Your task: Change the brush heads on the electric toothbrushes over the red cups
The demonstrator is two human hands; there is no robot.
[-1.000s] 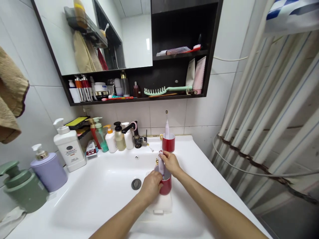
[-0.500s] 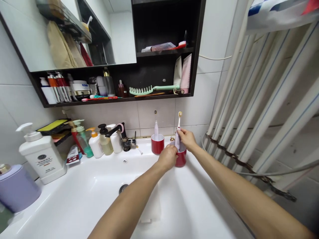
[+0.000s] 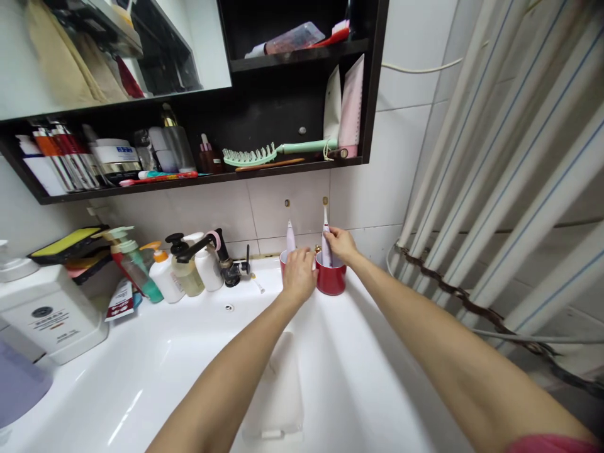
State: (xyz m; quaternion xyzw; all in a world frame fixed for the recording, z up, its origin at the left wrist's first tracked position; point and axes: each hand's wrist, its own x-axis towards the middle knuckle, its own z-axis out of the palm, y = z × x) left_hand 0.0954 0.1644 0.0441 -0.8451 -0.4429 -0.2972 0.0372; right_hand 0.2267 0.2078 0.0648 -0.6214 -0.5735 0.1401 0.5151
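Note:
My right hand (image 3: pixel 343 245) pinches a pale lilac electric toothbrush (image 3: pixel 326 228) by its body. It stands upright with its lower end inside the right-hand red cup (image 3: pixel 331 282). My left hand (image 3: pixel 300 274) is between the two cups, its fingers forward and slightly apart, in front of the left-hand red cup (image 3: pixel 283 263). Whether those fingertips touch that cup is unclear, as the hand hides most of it. A second lilac toothbrush (image 3: pixel 290 236) rises from the left-hand cup. Both cups are on the back rim of the white sink (image 3: pixel 330 352).
A black faucet (image 3: pixel 229 267) stands left of the cups, beside several pump bottles (image 3: pixel 163 277). Overhead, a dark shelf (image 3: pixel 278 167) holds a green hairbrush (image 3: pixel 252 155) and tubes. White pipes (image 3: pixel 476 189) run along the right. A whitish block-like object (image 3: pixel 278 390) lies in the basin.
My left hand has left the right-hand cup and moved left, in front of the other cup. The right-hand toothbrush sits lower in its cup, still in my right hand. The view has shifted closer.

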